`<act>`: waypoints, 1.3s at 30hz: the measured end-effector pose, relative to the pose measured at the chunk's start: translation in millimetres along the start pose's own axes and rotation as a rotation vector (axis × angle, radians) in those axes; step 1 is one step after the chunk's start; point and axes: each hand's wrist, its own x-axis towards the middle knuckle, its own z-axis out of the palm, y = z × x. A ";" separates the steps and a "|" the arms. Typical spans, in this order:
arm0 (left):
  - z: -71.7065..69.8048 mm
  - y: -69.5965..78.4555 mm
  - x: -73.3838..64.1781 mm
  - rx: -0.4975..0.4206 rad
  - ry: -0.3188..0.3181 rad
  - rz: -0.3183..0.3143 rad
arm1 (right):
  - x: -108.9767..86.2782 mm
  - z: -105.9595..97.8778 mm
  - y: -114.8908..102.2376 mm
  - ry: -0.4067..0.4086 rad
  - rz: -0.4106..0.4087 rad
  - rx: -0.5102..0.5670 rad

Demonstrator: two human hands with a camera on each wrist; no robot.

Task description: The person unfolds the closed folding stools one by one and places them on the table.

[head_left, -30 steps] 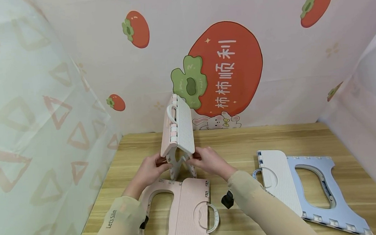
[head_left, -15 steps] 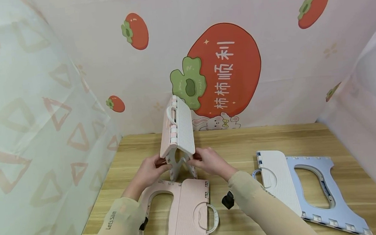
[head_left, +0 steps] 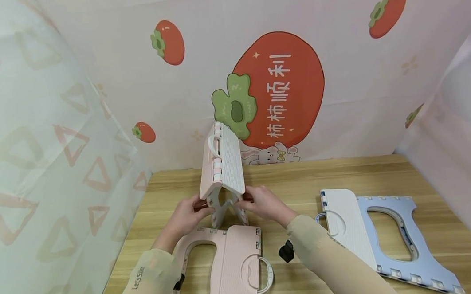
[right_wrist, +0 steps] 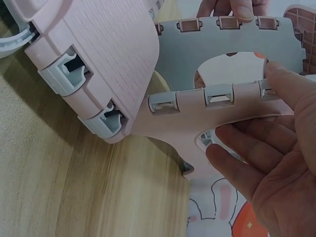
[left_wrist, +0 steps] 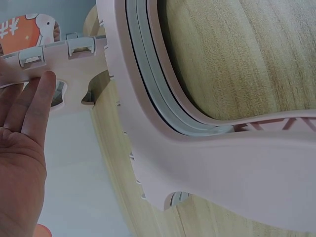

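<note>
- Both hands are busy: the left hand [head_left: 186, 215] and right hand [head_left: 264, 202] each pinch a leg panel of the half-folded stool [head_left: 230, 158], one on either side.

- So what step is that, opening it or folding it?

- Honestly can't tell from one moment. The seat's bent into a roof shape, carry handle up on the ridge, so I'd call it mid-fold. Next move probably calls for both hands working evenly, panels moved together so it doesn't twist.

- Where's it sitting relative to the hands?

- Right between them, upright on the table [head_left: 293, 175] toward the back wall. Fingers are tucked below the seat slopes, at the end closer to the person. Right wrist view has that thumb on one side of the panel, fingers on the other.

- And the other two?

- Flat pink stool [head_left: 237, 262] lies just in front, blue-and-white stool [head_left: 353, 229] is off to the right, well apart. Neither's being held. I'd watch for bumping the pink one.
</note>
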 end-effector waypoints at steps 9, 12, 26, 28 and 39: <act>0.2 -0.1 -1.3 0.009 0.006 0.003 | -0.7 0.6 2.8 0.011 -0.011 -0.019; 0.0 0.4 -1.3 0.011 0.000 0.002 | -1.4 0.1 3.1 0.011 -0.008 -0.009; 0.6 0.4 -2.0 0.011 -0.004 0.019 | -4.6 -2.6 4.7 0.021 -0.019 -0.008; 0.6 0.3 -2.1 0.012 -0.006 0.014 | -4.7 -2.6 5.1 0.021 -0.011 -0.014; 0.7 0.6 -2.6 0.014 -0.003 0.008 | -5.6 -3.3 8.0 0.017 0.004 -0.001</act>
